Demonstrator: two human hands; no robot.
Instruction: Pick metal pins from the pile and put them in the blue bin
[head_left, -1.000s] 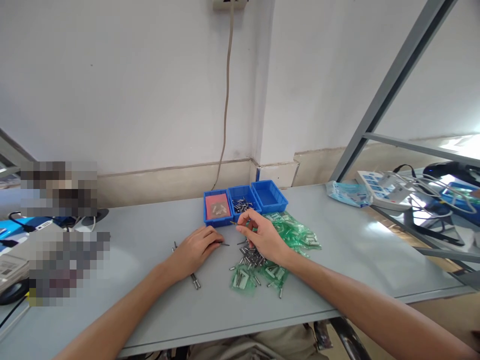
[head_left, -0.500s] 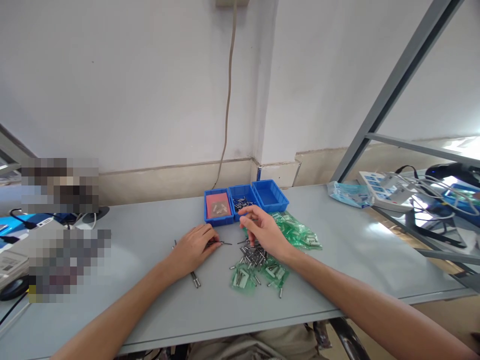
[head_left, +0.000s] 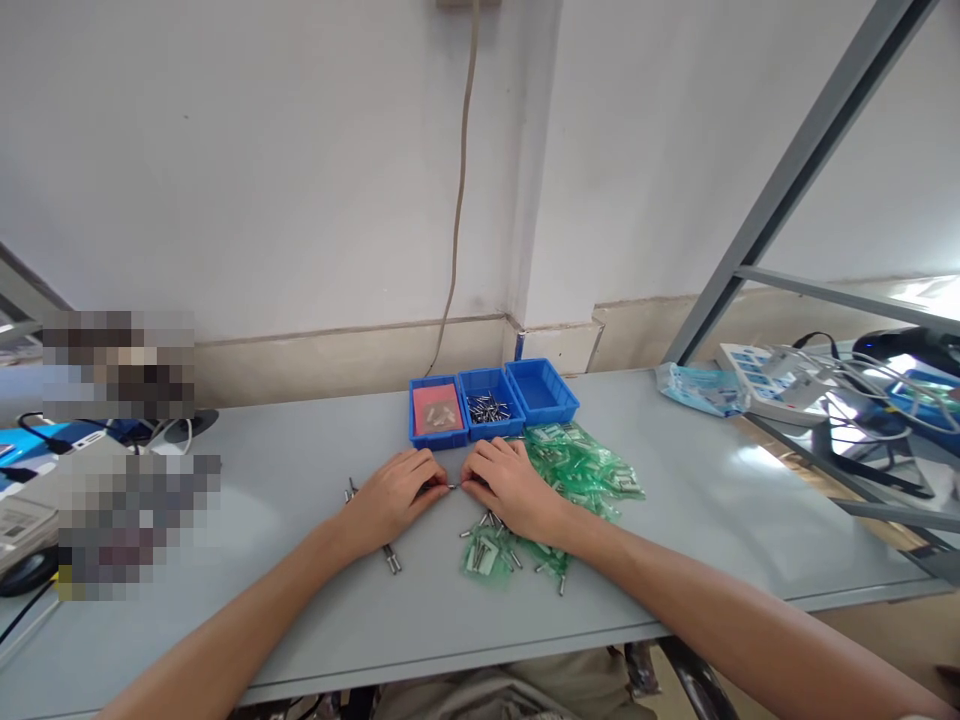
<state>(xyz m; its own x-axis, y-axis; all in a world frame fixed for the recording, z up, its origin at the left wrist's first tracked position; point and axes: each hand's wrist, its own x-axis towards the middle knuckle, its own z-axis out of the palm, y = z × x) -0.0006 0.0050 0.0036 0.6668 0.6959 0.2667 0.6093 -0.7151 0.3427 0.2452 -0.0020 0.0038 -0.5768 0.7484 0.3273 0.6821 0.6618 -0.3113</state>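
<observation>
My left hand (head_left: 394, 493) lies on the grey table (head_left: 300, 600), fingers curled and pinched round a thin metal pin (head_left: 448, 487) that sticks out to the right. My right hand (head_left: 508, 484) rests beside it with fingertips pinched at the pin's other end. The two hands nearly touch. Under and right of my right hand lies a heap of small metal pins (head_left: 495, 545) and green plastic sleeves (head_left: 581, 465). A few finished metal pieces (head_left: 390, 558) lie by my left wrist.
Three blue bins stand at the back: the left one (head_left: 437, 412) holds a pink sheet, the middle one (head_left: 489, 406) holds metal pins, and the right one (head_left: 541, 389) shows only its blue floor. A power strip with cables (head_left: 772, 372) and a blue packet (head_left: 694, 388) sit right. A grey shelf frame (head_left: 795, 170) rises there.
My right hand came down from over the middle bin to the table and met my left hand at the pin. My left hand stayed in place.
</observation>
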